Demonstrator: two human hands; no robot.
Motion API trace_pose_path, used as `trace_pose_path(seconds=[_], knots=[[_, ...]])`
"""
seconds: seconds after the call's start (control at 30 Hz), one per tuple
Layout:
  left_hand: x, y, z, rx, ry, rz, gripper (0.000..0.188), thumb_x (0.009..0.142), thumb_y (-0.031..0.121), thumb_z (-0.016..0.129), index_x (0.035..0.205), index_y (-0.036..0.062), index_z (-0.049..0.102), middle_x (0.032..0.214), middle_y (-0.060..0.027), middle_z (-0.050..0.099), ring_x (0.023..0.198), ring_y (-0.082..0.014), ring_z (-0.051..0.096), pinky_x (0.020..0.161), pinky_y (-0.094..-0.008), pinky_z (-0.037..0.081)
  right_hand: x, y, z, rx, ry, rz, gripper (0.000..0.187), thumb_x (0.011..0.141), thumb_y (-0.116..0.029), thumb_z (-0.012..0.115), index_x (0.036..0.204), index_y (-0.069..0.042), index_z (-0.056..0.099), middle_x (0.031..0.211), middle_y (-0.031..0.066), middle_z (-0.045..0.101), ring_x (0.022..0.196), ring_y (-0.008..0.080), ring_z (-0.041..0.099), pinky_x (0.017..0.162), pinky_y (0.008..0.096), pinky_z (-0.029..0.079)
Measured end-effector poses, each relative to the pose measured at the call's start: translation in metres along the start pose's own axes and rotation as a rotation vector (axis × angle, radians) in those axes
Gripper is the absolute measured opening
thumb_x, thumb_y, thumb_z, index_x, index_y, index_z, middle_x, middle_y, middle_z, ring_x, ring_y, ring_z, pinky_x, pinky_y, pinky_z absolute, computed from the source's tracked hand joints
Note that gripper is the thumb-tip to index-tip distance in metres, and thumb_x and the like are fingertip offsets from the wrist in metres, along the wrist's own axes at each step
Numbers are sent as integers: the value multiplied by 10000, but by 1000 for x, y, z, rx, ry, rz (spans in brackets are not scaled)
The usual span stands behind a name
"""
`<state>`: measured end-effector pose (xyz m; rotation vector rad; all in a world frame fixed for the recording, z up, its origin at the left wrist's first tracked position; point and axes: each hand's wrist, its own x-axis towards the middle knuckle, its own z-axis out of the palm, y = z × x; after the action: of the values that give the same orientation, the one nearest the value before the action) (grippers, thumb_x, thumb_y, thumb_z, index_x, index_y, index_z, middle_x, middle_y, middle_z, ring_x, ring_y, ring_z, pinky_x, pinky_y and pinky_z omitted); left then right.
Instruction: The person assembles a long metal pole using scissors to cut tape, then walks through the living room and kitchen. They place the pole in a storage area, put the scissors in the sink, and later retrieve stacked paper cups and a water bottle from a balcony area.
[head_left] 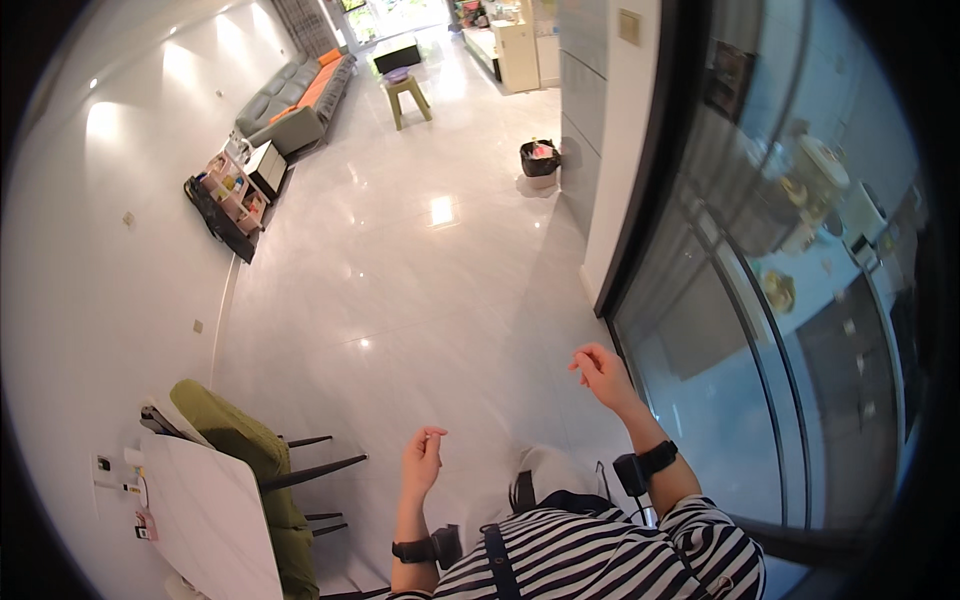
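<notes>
My left hand (423, 460) hangs over the pale floor, right of the green chairs. Its fingers are loosely curled together, and nothing shows in them. Farther forward, my right hand (603, 377) is held beside the dark frame of the glass door (740, 330). Those fingers are half curled too, with no object visible in them. Neither hand touches anything. Black straps with small boxes sit round both forearms.
A marble-topped table (215, 510) and green chairs (230, 430) stand at the near left. Ahead are a black-lined bin (540, 160), a green stool (406, 100), a grey sofa (285, 110) and a pink shelf cart (232, 195). Glossy tiles (400, 280) cover the floor.
</notes>
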<state>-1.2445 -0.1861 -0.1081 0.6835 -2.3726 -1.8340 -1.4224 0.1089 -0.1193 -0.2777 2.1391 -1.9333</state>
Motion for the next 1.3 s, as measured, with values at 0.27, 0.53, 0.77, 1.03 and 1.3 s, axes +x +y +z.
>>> trace_pose_path(seconds=[0.27, 0.53, 0.77, 1.03, 1.3], knots=[[191, 3, -66, -106, 106, -84, 153, 940, 156, 493, 942, 63, 614, 557, 56, 447, 483, -30, 419, 451, -203, 338, 214, -17, 83, 22, -139, -49, 160, 932, -148, 511, 972, -19, 598, 809, 35, 660, 602, 74, 543, 544, 219, 436], [464, 49, -117, -116, 61, -1, 163, 930, 172, 504, 929, 62, 624, 563, 47, 459, 498, -35, 433, 460, -214, 350, 419, -24, 113, -63, 17, 40, 166, 932, -160, 514, 966, -19, 596, 802, 41, 659, 597, 70, 553, 537, 217, 458], [683, 109, -106, -73, -144, 39, 181, 924, 194, 513, 930, 54, 628, 574, 44, 466, 499, -37, 434, 464, -215, 352, 576, -12, 104, -58, 216, 62, 181, 938, -175, 507, 984, -21, 590, 817, 52, 657, 576, 75, 541, 513, 213, 447], [903, 147, -112, -64, 19, 16, 182, 923, 174, 508, 924, 42, 632, 547, 43, 462, 483, -34, 424, 459, -214, 345, 818, 2, 93, 14, 229, 58, 172, 942, -171, 497, 974, -25, 582, 816, 51, 653, 574, 66, 532, 506, 206, 439], [1073, 178, -151, -111, 215, -91, 180, 923, 171, 506, 915, 43, 632, 545, 56, 439, 464, -29, 408, 427, -211, 329, 1094, -46, 167, 1, -73, -6, 167, 935, -153, 515, 985, -10, 584, 806, 54, 654, 601, 78, 551, 552, 216, 468]])
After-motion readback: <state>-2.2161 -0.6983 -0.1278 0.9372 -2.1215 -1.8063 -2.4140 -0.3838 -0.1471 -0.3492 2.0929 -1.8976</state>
